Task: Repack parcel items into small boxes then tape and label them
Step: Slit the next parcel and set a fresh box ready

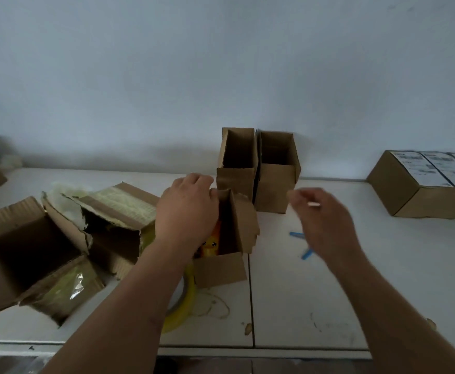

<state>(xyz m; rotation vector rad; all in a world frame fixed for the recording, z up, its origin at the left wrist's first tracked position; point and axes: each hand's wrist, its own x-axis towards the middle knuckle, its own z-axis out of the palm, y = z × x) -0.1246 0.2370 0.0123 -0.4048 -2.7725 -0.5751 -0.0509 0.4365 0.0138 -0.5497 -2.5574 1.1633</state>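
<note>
A small open cardboard box (pixel 222 271) stands mid-table with a yellow-orange item (pixel 212 242) inside it. My left hand (pixel 187 211) lies over the box's left side, fingers curled onto its far flap. To the right of the box, my right hand (pixel 326 218) hovers above the table, blurred, fingers loosely bent, a small pale sliver near its fingertips. Under my left forearm, a roll of yellowish tape (pixel 181 306) lies in front of the box. Two empty small boxes (pixel 258 168) stand upright at the back.
Two torn-open parcel cartons (pixel 32 255) with plastic wrapping sit at the left. A closed box (pixel 426 187) with white labels on top lies at the far right. A blue tool (pixel 306 248) lies under my right hand. The table's front edge (pixel 248 346) is near.
</note>
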